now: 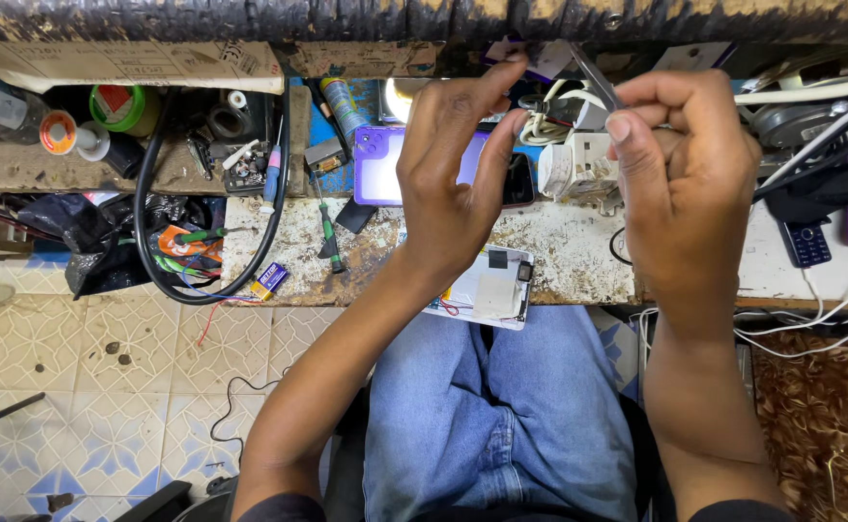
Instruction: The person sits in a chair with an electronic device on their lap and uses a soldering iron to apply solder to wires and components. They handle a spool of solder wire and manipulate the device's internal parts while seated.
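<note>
Head view: the tabletop (pixel 578 256) is narrow and crowded, its front edge just above the lap, where an opened phone (pixel 487 288) overhangs it. The right hand (pixel 685 164) pinches slim metal tweezers (pixel 596 77), raised above a white plug adapter (pixel 578 164). The left hand (pixel 453 164) hovers half-curled just beside the tweezers, holding nothing visible.

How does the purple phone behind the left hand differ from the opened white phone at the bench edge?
The purple phone lies farther back, its purple shell whole; the opened white phone overhangs the near edge, showing inner parts and thin wires. The left hand hides much of the purple phone, its wrist only a corner of the white one. Both lie flat on the workbench.
</note>
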